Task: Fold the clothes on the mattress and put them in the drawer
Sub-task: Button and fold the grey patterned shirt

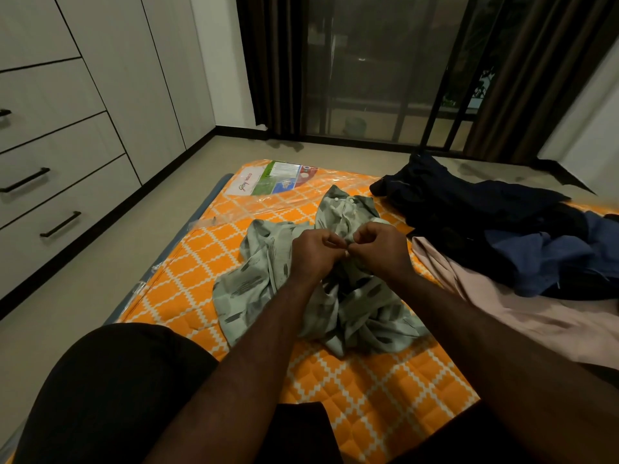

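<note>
Pre-fold step, apparently buttoning: pinches front edge of green shirt (249, 289) with left grip (316, 254) and right grip (380, 251) — shirt crumpled mid-mattress (385, 396). Next calls for flattening, folding, then opening a drawer (70, 195) — all closed.

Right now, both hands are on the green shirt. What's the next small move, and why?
Probably finish fastening the front. The left hand and right hand pinch the green shirt together at its button strip. It lies crumpled on the mattress, so it likely needs closing before it is spread flat to fold.
</note>
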Tool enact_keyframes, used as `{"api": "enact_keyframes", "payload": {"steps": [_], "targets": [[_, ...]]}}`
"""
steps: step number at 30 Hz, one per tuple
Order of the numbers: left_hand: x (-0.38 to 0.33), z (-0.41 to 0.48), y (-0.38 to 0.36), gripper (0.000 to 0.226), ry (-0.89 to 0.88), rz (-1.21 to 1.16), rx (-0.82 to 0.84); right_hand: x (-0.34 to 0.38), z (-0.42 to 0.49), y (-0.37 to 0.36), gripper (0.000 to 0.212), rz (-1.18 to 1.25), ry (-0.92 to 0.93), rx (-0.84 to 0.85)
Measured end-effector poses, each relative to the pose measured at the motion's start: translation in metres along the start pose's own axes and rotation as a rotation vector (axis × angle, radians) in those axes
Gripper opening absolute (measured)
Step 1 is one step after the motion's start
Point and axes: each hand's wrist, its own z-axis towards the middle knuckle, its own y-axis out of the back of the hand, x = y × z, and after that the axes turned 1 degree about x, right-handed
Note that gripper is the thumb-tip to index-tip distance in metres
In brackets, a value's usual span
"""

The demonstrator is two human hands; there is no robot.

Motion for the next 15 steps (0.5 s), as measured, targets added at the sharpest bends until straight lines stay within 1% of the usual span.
{"api": "enact_keyframes", "payload": {"steps": [4,7,10,15], "targets": [[0.0032,0.0006,-0.0021,0.014,0.046,-0.074,0.075,-0.0019,-0.0003,-0.0003,0.01,0.142,-0.062,0.033],[0.0052,0.0015,-0.0023,0.014,0.065,-0.131,0.066,-0.0058,0.0014,0.0019,0.012,0.175,-0.09,0.033],[0.0059,0.0004,-0.0028,0.015,0.063,-0.157,0.039,-0.0064,0.0023,0.003,0.018,0.179,-0.083,0.052],[0.0063,-0.0017,-0.0014,0.016,0.048,-0.206,0.009,-0.0074,0.0028,0.0032,0.021,0.209,-0.071,0.092]]}}
